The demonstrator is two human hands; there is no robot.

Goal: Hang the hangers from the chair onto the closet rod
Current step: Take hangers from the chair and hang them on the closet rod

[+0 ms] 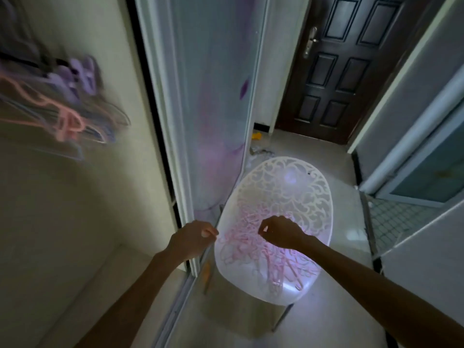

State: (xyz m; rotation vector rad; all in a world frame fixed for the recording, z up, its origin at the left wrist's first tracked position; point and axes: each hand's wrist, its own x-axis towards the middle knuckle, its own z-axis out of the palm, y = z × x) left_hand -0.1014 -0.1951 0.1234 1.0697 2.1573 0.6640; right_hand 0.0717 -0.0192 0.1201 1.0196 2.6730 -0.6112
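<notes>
A white chair [288, 187] with a lace-pattern back stands in front of me, lit brightly. A tangled pile of pink hangers [251, 249] lies on its seat. My left hand [193, 237] hovers by the seat's left edge, beside the closet door frame, with its fingers curled into a fist and nothing visible in it. My right hand [278, 232] is over the pile with its fingers curled downward; whether it pinches a hanger is hidden. Inside the closet at the upper left, several purple and pink hangers [67, 101] hang, blurred.
The sliding closet door [213, 101] stands between the closet opening and the chair, its floor track [175, 305] running below my left arm. A dark panelled door [344, 66] closes the hallway behind the chair. Small yellow and grey items [258, 144] lie on the floor.
</notes>
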